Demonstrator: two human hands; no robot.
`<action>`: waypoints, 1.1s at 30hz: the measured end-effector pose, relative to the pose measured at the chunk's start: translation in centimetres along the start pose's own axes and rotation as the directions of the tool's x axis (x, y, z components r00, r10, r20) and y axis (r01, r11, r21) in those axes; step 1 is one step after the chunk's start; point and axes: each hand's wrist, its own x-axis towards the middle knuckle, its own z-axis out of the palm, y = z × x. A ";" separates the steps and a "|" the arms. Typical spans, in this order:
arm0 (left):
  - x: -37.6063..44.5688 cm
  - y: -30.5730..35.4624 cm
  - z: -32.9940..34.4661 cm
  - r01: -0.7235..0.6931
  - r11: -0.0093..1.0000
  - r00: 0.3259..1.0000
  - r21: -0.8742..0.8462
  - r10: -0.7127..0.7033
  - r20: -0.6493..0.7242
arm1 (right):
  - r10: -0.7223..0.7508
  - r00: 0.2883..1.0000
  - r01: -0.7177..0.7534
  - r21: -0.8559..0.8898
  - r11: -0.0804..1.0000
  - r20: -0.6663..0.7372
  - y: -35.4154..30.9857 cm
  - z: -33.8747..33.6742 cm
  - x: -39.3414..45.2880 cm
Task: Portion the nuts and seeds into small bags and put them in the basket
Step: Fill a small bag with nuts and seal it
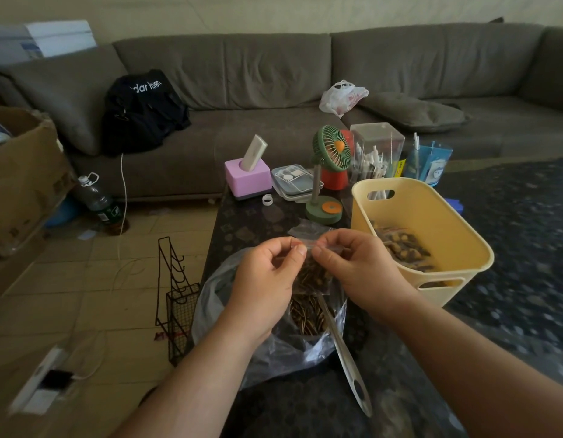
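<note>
Both hands, left hand (267,273) and right hand (353,267), pinch the small bag (312,273) by its top strip; the basket (457,248) sits just beside the right hand

A grey sofa (274,74) is seen across the top of the frame, a black backpack (144,112) upon it at upper left. A green fan (329,172) and pink box (248,180) are set mid-frame on the tabletop (242,229).
</note>
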 end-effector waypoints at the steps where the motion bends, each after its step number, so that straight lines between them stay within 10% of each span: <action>1: 0.0 0.0 0.0 -0.001 1.000 1.000 0.000 0.001 0.001 | -0.001 1.000 0.001 0.004 1.000 0.000 0.0 0.1 0.0; 33: 0.4 0.3 -0.7 0.031 1.000 0.999 0.002 -0.030 -0.032 | 0.092 0.995 -0.088 0.094 0.992 -0.037 -0.6 -0.2 0.3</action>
